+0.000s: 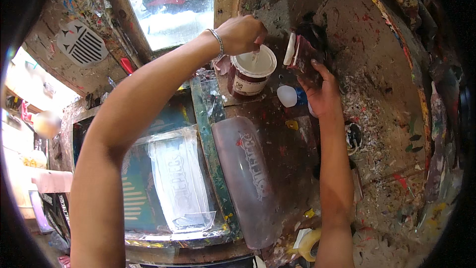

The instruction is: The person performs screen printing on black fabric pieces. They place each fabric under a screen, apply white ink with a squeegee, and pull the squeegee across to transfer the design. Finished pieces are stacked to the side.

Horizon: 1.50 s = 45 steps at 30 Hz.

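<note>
Over a paint-spattered bench (382, 104), I work with both hands occupied. My left hand (241, 34), a silvery chain bracelet (216, 42) at its wrist, is curled above an open tub (250, 85), fingers closed together on a pale stick (254, 59) that reaches down inside the rim. The tub, reddish-brown with a light label and a white lip, stands upright near the top middle of my view, with whitish matter inside.

My right hand (326, 92) is clamped on a dark red block (306, 60), its white-coated edge turned toward the tub but apart from it; how the fingers wrap its far side, I cannot tell.

Between the tub and my right wrist lies a rounded white piece (286, 96), just beside a small blue one (301, 96). Nearer me, a long grey-brown panel (243, 183) with pale lettering lies right of a green-painted bar (210, 134). Left of that bar is a bright white lettered sheet (181, 183) on a dark green screen (136, 168). A cut-out stencil plate (82, 43) lies at upper left, beyond my left forearm.
</note>
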Tool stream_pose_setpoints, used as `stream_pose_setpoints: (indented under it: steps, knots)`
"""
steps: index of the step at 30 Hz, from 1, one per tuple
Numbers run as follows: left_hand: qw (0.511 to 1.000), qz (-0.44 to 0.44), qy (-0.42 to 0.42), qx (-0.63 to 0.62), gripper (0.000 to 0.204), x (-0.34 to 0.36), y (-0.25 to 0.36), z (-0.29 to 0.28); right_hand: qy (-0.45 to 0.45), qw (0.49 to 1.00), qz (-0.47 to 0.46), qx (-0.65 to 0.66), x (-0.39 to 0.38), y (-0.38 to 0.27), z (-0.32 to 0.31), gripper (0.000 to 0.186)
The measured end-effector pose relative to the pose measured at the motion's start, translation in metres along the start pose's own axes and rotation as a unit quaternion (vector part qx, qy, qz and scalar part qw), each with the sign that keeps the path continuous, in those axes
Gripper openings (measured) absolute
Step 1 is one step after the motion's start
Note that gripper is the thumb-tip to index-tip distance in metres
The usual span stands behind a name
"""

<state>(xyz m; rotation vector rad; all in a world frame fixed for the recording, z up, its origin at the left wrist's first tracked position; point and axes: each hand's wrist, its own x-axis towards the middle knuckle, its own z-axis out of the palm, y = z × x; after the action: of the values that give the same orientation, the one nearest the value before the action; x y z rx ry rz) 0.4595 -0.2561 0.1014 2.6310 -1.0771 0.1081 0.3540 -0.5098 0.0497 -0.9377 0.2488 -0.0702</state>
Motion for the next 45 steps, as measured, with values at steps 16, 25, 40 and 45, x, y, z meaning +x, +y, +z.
stream_pose_setpoints:
  steps: [16,25,40,45]
  knots:
    - [0.799,-0.243,0.25,-0.49,0.014,-0.124,-0.044,-0.003,-0.148,0.953,-0.132,-0.231,0.039,-0.021,0.012,0.04]
    - [0.722,-0.342,0.195,-0.569,0.023,-0.124,-0.05,0.017,-0.161,0.819,-0.297,-0.464,0.059,-0.024,-0.006,0.041]
    - [0.593,-0.379,0.222,-0.675,0.022,-0.134,-0.051,0.054,-0.212,0.825,-0.313,-0.42,0.047,-0.005,0.012,0.037]
    - [0.588,-0.373,0.224,-0.682,0.025,-0.133,-0.048,0.056,-0.227,0.795,-0.355,-0.436,0.049,-0.005,0.012,0.038]
